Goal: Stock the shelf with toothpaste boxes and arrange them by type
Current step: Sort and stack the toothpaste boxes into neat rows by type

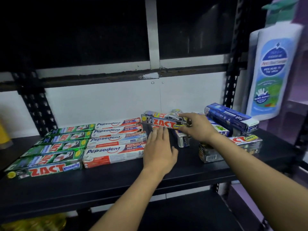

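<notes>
Grip: the left hand (pixel 160 147) lies palm down with straight, closed fingers. Its fingertips reach the lower edge of a grey ZACT box (pixel 164 121), and it holds nothing. The right hand (pixel 198 127) grips the same box at its right end, with the thumb below and the fingers curled over the top. The box is level, label facing forward, just right of the Pepsodent row (pixel 115 140) and towards the back of the black shelf (pixel 116 180). Whether it rests on anything cannot be told.

Far left of the Pepsodent row, at the frame edge: a blurred yellow object (pixel 4 134).

Directly left of the Pepsodent row, touching it: five green ZACT boxes (pixel 55 147), laid flat side by side from front to back.

The Pepsodent row itself: four red-and-white boxes, laid flat and parallel, tight together.

Right of the Pepsodent row, beyond the held box, an unsorted heap:
- a white box (pixel 183 140) partly under the right hand
- a dark box with a barcode (pixel 208 154) at the front
- a second grey ZACT box (pixel 245 140) beside the dark box
- a blue box (pixel 231 117) lying tilted on top at the back

Furthest right of the Pepsodent row and above the heap: a white bottle with a blue label (pixel 273 72).
</notes>
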Motion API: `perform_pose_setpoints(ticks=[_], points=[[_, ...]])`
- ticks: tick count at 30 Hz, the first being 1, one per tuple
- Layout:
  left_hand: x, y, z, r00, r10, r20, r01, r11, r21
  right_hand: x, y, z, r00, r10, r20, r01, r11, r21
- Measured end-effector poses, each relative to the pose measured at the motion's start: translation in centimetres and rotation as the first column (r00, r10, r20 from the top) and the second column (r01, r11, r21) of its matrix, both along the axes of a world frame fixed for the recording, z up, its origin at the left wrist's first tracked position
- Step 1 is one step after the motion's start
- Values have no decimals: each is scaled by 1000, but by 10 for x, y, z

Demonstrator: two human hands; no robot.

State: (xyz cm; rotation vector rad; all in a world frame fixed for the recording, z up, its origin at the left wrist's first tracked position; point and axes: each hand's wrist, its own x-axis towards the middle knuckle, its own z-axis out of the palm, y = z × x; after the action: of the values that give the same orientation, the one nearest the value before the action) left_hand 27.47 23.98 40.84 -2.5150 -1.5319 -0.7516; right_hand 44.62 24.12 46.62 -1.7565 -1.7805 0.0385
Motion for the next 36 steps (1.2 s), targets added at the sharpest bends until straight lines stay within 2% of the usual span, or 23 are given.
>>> perform_pose_setpoints(ticks=[5, 10, 13, 15, 17, 22, 25, 29, 32, 36], points=[[1, 4, -2, 999, 32, 1, -32, 999, 26, -9, -5, 0, 998, -31, -55, 37, 994, 105], [-2, 2, -4, 998, 50, 41, -52, 998, 46, -22, -6, -8, 996, -86, -14, 86, 958, 273], [-3, 1, -4, 996, 60, 60, -63, 997, 51, -26, -8, -11, 993, -97, 69, 73, 954, 289], [-4, 1, -4, 995, 48, 92, -54, 997, 62, -27, -11, -12, 994, 34, 102, -56, 972, 228], [-5, 0, -4, 991, 34, 133, -44, 996, 73, -26, -14, -12, 987, 157, 30, -160, 978, 134], [-6, 2, -4, 999, 22, 32, -24, 998, 57, -12, -14, -17, 990, 18, 141, -8, 998, -66], [-6, 3, -3, 1000, 29, -4, -29, 999, 42, -13, -20, -15, 990, -25, 140, 54, 975, -213], [-7, 2, -3, 999, 33, -8, -32, 999, 28, -19, -22, -7, 991, -82, 107, 109, 953, -282], [-7, 1, -2, 999, 36, -18, -35, 999, 31, -21, -20, -4, 992, -65, 107, 96, 943, -317], [-7, 1, -2, 999, 35, -31, -34, 999, 41, -16, -19, -1, 984, -27, 177, 88, 934, -345]])
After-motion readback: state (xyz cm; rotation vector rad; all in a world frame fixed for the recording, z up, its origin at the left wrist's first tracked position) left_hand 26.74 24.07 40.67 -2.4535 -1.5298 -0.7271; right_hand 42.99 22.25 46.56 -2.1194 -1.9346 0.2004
